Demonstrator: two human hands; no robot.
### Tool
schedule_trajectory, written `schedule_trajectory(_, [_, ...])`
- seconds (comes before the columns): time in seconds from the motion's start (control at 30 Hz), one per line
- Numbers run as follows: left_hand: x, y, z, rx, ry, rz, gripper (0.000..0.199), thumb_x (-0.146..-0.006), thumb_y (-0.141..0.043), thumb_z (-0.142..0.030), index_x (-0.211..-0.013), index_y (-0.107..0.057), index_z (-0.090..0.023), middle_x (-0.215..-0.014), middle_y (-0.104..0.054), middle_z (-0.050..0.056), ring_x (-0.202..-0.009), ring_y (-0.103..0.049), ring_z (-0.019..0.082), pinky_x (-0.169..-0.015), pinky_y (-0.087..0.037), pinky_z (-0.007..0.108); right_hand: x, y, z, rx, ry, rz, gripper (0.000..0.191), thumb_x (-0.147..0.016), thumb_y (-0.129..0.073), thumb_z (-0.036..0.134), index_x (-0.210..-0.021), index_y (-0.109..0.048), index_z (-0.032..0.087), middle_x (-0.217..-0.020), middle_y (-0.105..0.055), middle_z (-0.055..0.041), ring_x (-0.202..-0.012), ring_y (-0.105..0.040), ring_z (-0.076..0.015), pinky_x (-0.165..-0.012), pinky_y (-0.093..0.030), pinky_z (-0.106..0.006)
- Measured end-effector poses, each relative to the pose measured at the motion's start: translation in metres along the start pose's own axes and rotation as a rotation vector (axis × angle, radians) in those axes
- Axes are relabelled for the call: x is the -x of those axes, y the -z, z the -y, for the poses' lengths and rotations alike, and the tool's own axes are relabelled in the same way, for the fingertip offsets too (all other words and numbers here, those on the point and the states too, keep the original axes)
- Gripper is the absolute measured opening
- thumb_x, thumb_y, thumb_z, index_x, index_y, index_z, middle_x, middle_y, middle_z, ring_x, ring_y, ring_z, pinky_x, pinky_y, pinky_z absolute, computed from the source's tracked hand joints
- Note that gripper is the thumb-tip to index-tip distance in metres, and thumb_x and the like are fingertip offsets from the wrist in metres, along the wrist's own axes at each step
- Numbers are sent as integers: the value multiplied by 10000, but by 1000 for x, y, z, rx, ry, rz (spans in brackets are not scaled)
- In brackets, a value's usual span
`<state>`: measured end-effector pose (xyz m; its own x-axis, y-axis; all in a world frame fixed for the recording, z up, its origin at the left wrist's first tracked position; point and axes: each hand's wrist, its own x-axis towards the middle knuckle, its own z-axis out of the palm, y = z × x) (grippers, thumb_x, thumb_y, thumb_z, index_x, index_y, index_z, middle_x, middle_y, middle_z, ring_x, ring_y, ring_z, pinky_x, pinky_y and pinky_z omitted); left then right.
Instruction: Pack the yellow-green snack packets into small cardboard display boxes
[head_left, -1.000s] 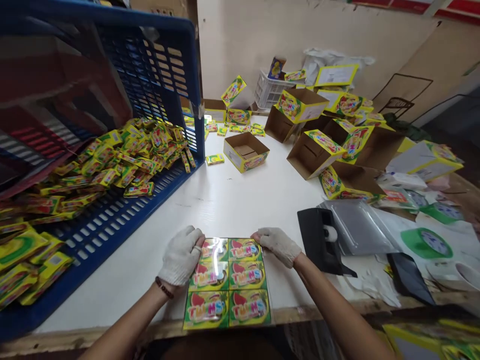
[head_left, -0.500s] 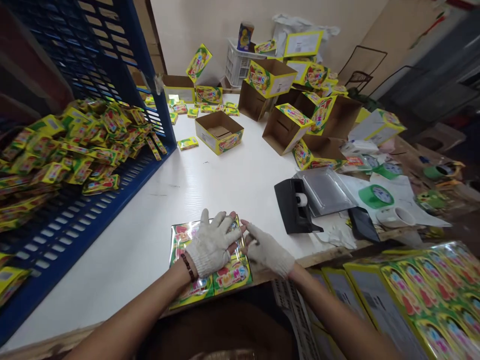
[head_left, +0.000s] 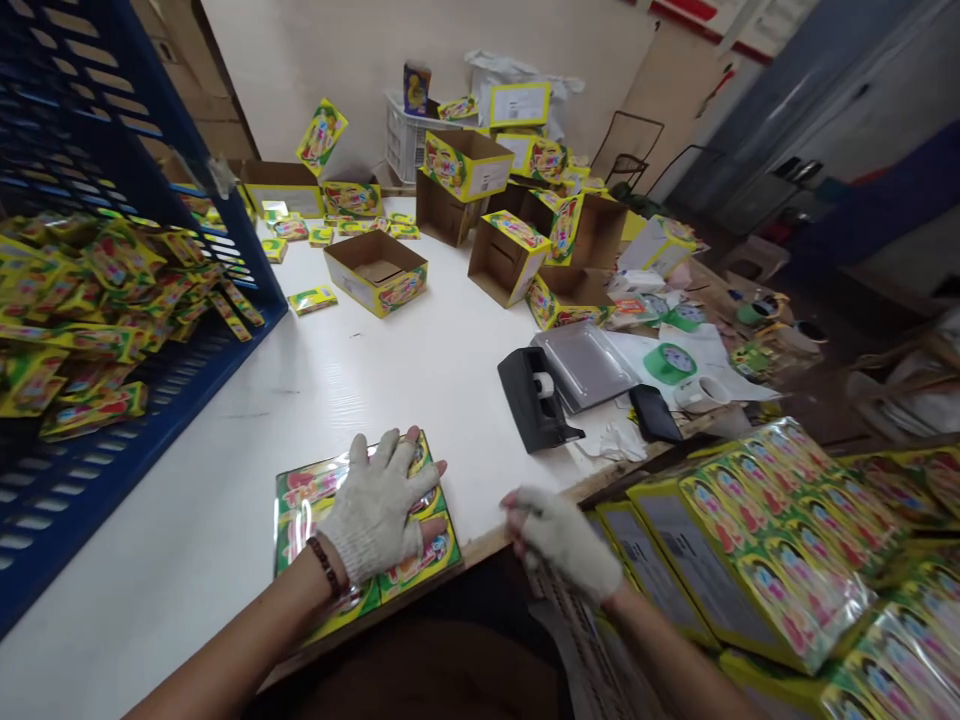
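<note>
A flat pack of small candy boxes in clear wrap (head_left: 296, 490), green and yellow with pink print, lies at the table's front edge. On top of it rests my left hand (head_left: 379, 500), gloved, palm down with bare fingertips spread. My right hand (head_left: 566, 540), also in a white fingerless glove, hovers by the table edge to the right of the pack and apart from it. Its fingers are loosely bent and slightly blurred, and nothing shows in them. A black tape dispenser (head_left: 529, 400) stands on the table beyond that hand.
A blue crate (head_left: 176, 400) full of small boxes stands at the left. Open display cartons (head_left: 375, 270) fill the back of the table. Green tape (head_left: 670, 363), a phone (head_left: 654, 413) and a clear tray (head_left: 585, 365) lie at right. Stacked wrapped packs (head_left: 765, 540) stand below the edge.
My right hand has left the pack's right edge and moved right, toward the table edge. My left hand stays on the pack. The view has turned to the right.
</note>
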<state>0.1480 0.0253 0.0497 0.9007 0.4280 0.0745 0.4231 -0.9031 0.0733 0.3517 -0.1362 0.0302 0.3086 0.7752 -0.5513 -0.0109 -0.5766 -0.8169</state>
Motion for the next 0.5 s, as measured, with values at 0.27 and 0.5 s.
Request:
schedule_trajectory(0.27, [-2,-2,2,-73,-24,-44,550,-813,-551,-610,-1283,-594,-327,-1409,-479,210,-1220,-441,460,-928,-289,653,-60,114,28,394,224,-626,315,-808,-451,437,-766,-650,196,-853,-675,-115,-890,-598,-261,-740,-466,-340])
schedule_trajectory(0.5, [-2,-3,2,-55,-14,-43,551,-820,-525,-635,-1270,-606,-327,-1407,-486,210,-1221,-448,455,-936,-289,647,-60,111,27,349,343,-669,315,-678,-550,525,-646,-583,213,-723,-631,-34,-775,-573,-210,-723,-439,-300])
